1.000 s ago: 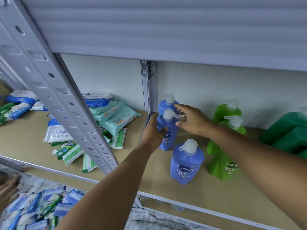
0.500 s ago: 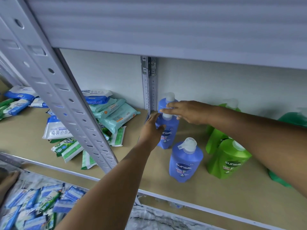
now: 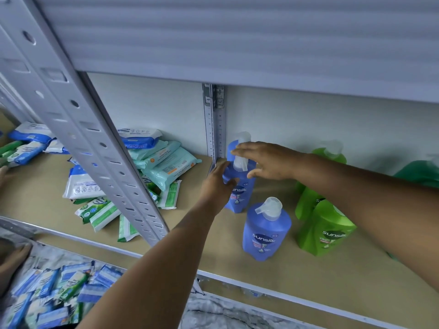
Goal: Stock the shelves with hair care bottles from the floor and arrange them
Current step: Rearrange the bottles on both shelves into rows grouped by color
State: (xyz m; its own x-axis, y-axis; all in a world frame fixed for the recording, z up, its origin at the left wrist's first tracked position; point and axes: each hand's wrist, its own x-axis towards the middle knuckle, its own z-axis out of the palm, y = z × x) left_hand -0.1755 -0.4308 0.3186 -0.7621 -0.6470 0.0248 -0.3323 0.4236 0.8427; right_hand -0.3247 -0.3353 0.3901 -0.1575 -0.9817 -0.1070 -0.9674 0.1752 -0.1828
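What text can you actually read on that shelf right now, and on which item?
"sunsilk": front blue bottle.
"sunsilk": middle blue bottle, which the left hand grips.
"sunsilk": front green bottle.
Wipe packs: print too small or blurred to read.
Small print under the logos: unreadable.

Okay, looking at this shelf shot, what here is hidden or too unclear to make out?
Head view only:
- Rearmost blue bottle: mostly hidden behind the right hand and the middle blue bottle.
- Rear green bottle: pump blurred, body hidden by the right forearm.
- Front green bottle: top covered by that forearm.
- Dark green item: cut off by the frame's right edge.
- Left hand: fingertips hidden behind the middle bottle.
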